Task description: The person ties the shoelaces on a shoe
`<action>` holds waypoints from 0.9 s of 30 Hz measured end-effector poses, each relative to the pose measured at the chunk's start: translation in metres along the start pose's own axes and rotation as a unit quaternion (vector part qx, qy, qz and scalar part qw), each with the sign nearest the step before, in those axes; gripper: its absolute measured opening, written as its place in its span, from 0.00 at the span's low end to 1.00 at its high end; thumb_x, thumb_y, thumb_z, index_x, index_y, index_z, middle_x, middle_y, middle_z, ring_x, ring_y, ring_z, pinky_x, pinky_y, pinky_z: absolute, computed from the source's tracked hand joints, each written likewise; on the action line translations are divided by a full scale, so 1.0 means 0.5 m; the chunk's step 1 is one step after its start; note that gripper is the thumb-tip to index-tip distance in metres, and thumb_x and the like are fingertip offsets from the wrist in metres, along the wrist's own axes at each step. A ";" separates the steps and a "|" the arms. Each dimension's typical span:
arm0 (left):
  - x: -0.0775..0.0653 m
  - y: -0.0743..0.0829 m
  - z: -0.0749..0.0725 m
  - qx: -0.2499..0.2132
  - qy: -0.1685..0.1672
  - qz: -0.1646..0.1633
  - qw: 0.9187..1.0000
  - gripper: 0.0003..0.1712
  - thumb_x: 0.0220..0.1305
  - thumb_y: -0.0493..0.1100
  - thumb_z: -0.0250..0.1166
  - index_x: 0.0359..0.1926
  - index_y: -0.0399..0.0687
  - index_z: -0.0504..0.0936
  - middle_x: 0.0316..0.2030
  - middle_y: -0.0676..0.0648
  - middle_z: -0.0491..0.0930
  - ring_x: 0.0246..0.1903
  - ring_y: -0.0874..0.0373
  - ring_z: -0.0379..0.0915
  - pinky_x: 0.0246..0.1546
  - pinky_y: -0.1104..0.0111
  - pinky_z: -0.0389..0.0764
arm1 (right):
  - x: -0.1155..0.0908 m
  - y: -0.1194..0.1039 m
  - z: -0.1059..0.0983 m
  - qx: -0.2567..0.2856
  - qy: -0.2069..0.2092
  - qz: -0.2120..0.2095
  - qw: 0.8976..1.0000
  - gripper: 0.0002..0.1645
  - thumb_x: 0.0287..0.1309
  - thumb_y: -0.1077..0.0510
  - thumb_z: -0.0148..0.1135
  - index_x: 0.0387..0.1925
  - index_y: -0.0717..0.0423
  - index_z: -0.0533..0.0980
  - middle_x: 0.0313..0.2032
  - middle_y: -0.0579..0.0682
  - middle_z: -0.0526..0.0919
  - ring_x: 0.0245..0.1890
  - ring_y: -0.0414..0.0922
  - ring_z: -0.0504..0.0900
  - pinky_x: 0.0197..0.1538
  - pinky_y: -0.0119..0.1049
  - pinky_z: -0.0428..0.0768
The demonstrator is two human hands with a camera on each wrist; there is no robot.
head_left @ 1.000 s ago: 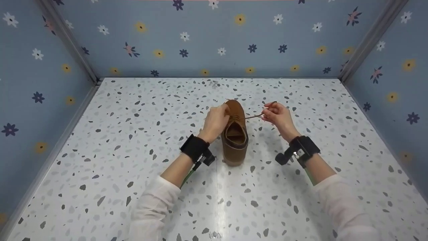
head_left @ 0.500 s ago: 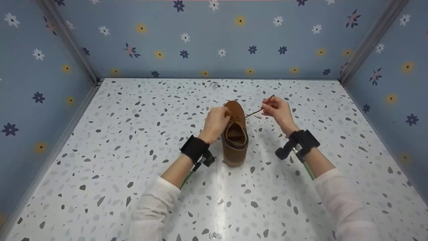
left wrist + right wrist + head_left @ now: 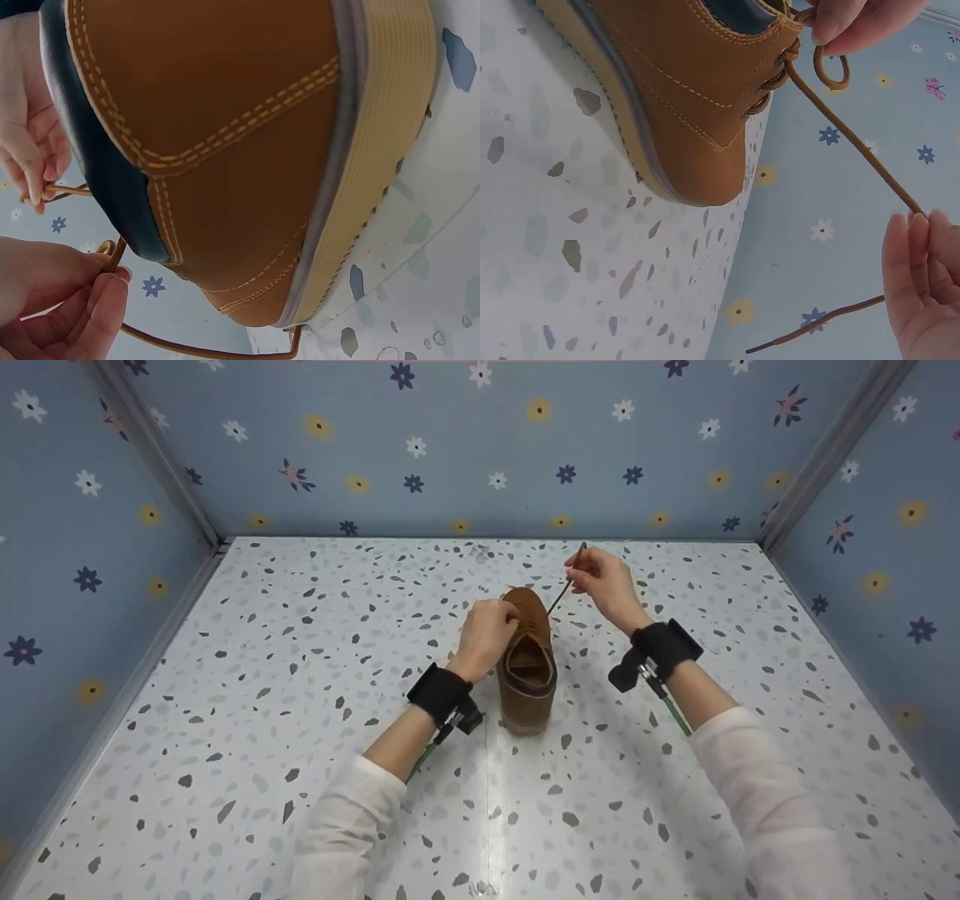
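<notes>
A brown lace-up shoe point(image 3: 526, 709) with a dark collar and pale ridged sole stands upright, toe away from me. My left hand point(image 3: 486, 634) is at its laces. In the left wrist view its thumb and fingers pinch a folded brown lace, and the right wrist view shows a small lace loop point(image 3: 827, 84) sticking out below those fingertips. To the right and farther off, my right hand point(image 3: 609, 589) pinches the other shoelace point(image 3: 855, 142), drawn taut from the top eyelets. Its loose tip hangs past the fingers. The left hand covers part of the lacing in the head view.
The shoe stands on a white speckled tabletop point(image 3: 262, 735). A blue flowered panel point(image 3: 487, 435) closes the back, with similar panels at left and right. Black straps with small cameras sit on both wrists.
My right hand has moved away from me and a little left, swinging the taut lace from sideways to steeply forward. My left hand and the shoe stay nearly still.
</notes>
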State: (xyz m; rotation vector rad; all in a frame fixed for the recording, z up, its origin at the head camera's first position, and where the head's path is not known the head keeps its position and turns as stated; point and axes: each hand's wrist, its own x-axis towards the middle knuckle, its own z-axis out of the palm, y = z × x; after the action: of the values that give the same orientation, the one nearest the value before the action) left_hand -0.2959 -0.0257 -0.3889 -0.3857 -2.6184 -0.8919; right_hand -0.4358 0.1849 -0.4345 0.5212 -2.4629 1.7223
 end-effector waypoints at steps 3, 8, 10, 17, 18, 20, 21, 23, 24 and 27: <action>0.000 -0.001 0.000 0.006 -0.002 0.000 1.000 0.04 0.39 0.37 0.54 0.20 0.46 0.76 0.19 0.54 0.70 0.20 0.64 0.63 0.19 0.77 0.63 | -0.003 -0.049 0.015 -0.030 -0.009 -0.013 0.999 0.13 0.38 0.58 0.51 0.31 0.56 0.67 0.27 0.52 0.70 0.25 0.42 0.70 0.23 0.33 0.69; -0.001 0.000 0.001 0.010 -0.006 0.006 1.000 0.06 0.40 0.36 0.53 0.21 0.46 0.76 0.20 0.53 0.70 0.20 0.65 0.64 0.19 0.77 0.63 | -0.025 -0.130 0.043 -0.081 -0.015 -0.064 0.995 0.10 0.38 0.58 0.50 0.29 0.56 0.68 0.25 0.51 0.70 0.23 0.42 0.69 0.22 0.32 0.68; -0.001 0.000 0.002 0.008 -0.005 0.013 1.000 0.06 0.40 0.35 0.53 0.21 0.46 0.76 0.21 0.53 0.71 0.21 0.65 0.64 0.19 0.78 0.63 | -0.058 -0.211 0.057 -0.097 -0.016 -0.071 0.993 0.09 0.39 0.61 0.49 0.28 0.59 0.67 0.24 0.51 0.70 0.23 0.42 0.69 0.24 0.30 0.67; 0.000 -0.004 0.003 0.019 -0.009 0.020 1.000 0.05 0.41 0.36 0.54 0.21 0.47 0.76 0.20 0.54 0.71 0.20 0.66 0.64 0.19 0.78 0.64 | -0.074 -0.304 0.083 -0.141 -0.041 -0.105 0.984 0.08 0.40 0.62 0.48 0.28 0.56 0.67 0.24 0.48 0.69 0.24 0.40 0.68 0.26 0.30 0.67; 0.001 -0.004 0.003 0.019 -0.010 0.019 1.000 0.05 0.41 0.36 0.54 0.21 0.48 0.76 0.20 0.54 0.71 0.20 0.66 0.64 0.19 0.78 0.63 | -0.072 -0.308 0.088 -0.145 -0.049 -0.109 0.982 0.08 0.40 0.63 0.48 0.28 0.55 0.67 0.25 0.48 0.69 0.25 0.40 0.68 0.26 0.29 0.66; 0.001 -0.004 0.003 0.021 -0.014 0.017 1.000 0.06 0.41 0.36 0.54 0.21 0.48 0.76 0.20 0.55 0.71 0.20 0.66 0.64 0.19 0.78 0.63 | -0.068 -0.317 0.097 -0.155 -0.066 -0.121 0.978 0.09 0.40 0.63 0.48 0.29 0.54 0.67 0.27 0.46 0.69 0.26 0.38 0.68 0.26 0.28 0.66; 0.002 -0.005 0.003 0.021 -0.015 0.015 1.000 0.06 0.41 0.36 0.54 0.21 0.49 0.76 0.20 0.55 0.71 0.20 0.66 0.64 0.19 0.78 0.63 | -0.067 -0.322 0.102 -0.161 -0.074 -0.128 0.976 0.09 0.40 0.63 0.47 0.30 0.53 0.68 0.27 0.45 0.69 0.26 0.37 0.68 0.26 0.28 0.65; 0.002 -0.004 0.003 0.020 -0.018 0.012 1.000 0.06 0.41 0.36 0.54 0.21 0.49 0.76 0.20 0.55 0.71 0.20 0.66 0.64 0.19 0.78 0.63 | -0.066 -0.329 0.111 -0.169 -0.089 -0.141 0.972 0.10 0.41 0.64 0.47 0.30 0.51 0.68 0.28 0.43 0.69 0.27 0.37 0.68 0.26 0.27 0.65; 0.002 -0.004 0.003 0.019 -0.019 0.012 1.000 0.06 0.41 0.37 0.54 0.22 0.49 0.76 0.20 0.55 0.70 0.21 0.66 0.64 0.19 0.78 0.63 | -0.065 -0.332 0.116 -0.173 -0.095 -0.148 0.969 0.10 0.41 0.64 0.47 0.30 0.51 0.68 0.28 0.43 0.69 0.27 0.37 0.68 0.26 0.27 0.64; 0.001 -0.004 0.003 0.014 -0.020 0.013 1.000 0.06 0.41 0.36 0.54 0.21 0.50 0.76 0.20 0.55 0.71 0.20 0.67 0.64 0.19 0.78 0.63 | -0.064 -0.338 0.128 -0.192 -0.102 -0.167 0.962 0.11 0.41 0.65 0.47 0.29 0.49 0.68 0.28 0.42 0.69 0.27 0.36 0.68 0.27 0.26 0.64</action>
State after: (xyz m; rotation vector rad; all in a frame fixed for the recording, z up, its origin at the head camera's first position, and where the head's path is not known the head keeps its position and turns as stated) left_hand -0.2976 -0.0263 -0.3907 -0.4339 -2.6541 -0.8461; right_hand -0.3428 0.0812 -0.3152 1.0353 -2.5591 1.0781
